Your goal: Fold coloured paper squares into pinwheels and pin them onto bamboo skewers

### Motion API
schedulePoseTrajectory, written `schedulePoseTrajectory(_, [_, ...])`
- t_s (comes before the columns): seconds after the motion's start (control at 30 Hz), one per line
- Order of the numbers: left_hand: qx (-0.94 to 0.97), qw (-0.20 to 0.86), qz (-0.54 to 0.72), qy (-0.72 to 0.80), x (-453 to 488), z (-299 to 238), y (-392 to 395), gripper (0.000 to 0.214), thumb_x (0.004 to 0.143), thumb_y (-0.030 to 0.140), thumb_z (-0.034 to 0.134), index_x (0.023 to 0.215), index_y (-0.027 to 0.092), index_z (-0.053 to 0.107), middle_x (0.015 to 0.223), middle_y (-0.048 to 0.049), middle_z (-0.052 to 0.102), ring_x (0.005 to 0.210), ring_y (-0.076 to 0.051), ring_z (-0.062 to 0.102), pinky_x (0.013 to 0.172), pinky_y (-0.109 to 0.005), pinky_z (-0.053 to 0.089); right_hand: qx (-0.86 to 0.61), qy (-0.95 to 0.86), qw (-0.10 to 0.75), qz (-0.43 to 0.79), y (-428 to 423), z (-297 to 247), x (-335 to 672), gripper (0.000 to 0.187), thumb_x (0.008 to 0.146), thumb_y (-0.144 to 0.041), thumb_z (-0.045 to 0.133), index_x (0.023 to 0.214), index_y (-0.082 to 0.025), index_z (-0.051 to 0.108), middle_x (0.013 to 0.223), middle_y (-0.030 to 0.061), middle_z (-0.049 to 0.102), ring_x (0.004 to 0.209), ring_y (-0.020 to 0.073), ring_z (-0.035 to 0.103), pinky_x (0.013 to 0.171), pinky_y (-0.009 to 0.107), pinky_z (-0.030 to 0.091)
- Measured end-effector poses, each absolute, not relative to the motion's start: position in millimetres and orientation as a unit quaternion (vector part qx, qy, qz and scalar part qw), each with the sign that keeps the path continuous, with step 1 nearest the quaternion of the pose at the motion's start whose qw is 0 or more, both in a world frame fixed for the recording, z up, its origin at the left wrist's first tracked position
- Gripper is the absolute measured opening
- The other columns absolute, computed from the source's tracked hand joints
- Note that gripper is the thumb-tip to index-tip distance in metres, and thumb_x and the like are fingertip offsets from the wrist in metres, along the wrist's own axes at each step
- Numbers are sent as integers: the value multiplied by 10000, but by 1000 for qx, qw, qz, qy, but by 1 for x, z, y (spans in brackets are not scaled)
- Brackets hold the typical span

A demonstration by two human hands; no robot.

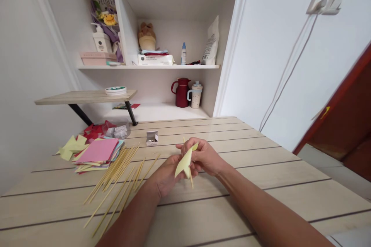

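Both hands meet above the table around a folded piece of pale yellow paper [183,163] with pointed corners. My left hand [166,175] is closed at the paper's left side, its fingertips partly hidden behind it. From the right, my right hand [207,157] pinches the paper near its upper part, thumb against it. A thin wooden stick [191,182] runs behind the paper, its lower end sticking out below and its tip showing above the fingers. Which fingers grip the stick is hidden. Just beyond the hands stands a small open box [152,138] with shiny metal bits inside.
Several loose wooden sticks [116,173] lie left of my left arm. Behind them is a stack of coloured paper squares [98,151], with a folded yellow paper piece [72,146] and red pieces [97,130] beside it. A raised wooden shelf [72,97] overhangs the table's back left.
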State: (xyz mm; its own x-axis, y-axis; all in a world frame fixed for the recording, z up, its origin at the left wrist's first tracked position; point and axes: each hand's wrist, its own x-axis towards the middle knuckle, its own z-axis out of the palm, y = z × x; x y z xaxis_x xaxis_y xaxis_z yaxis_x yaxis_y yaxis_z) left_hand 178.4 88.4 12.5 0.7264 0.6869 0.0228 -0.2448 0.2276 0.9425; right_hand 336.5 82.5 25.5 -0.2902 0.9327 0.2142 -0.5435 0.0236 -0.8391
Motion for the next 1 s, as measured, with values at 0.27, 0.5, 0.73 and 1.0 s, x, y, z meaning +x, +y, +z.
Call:
schedulePoseTrajectory(0.27, [526, 713, 376, 272, 182, 15, 86, 407, 780, 532, 718, 856, 149, 602, 788, -48, 646, 682, -135, 563, 723, -298, 443, -233, -515, 609, 557, 87, 44, 364, 227, 655, -262, 872, 696, -202, 657, 755, 5, 706, 844, 184, 660, 803, 325, 499])
schedulePoseTrajectory(0.5, [581, 618, 434, 303, 179, 15, 87, 333, 868, 523, 593, 966, 206, 566, 525, 102, 352, 476, -90, 299, 526, -221, 362, -224, -561, 613, 509, 79, 59, 378, 170, 709, -202, 817, 738, -205, 650, 687, -8, 668, 669, 149, 610, 643, 286, 473])
schedulePoseTrajectory(0.73, [637, 588, 407, 290, 181, 17, 73, 402, 894, 522, 563, 1159, 220, 577, 551, 85, 346, 486, -91, 259, 477, -214, 230, -258, -630, 590, 433, 63, 73, 377, 121, 735, -166, 787, 741, -201, 671, 731, 6, 654, 669, 140, 581, 603, 263, 470])
schedulePoseTrajectory(1.0, [606, 533, 492, 328, 182, 32, 55, 367, 876, 568, 550, 879, 207, 618, 673, 26, 438, 609, -119, 352, 543, -221, 287, -268, -683, 598, 323, 62, 74, 382, 102, 790, -120, 731, 759, -209, 693, 757, 28, 667, 710, 170, 598, 633, 289, 466])
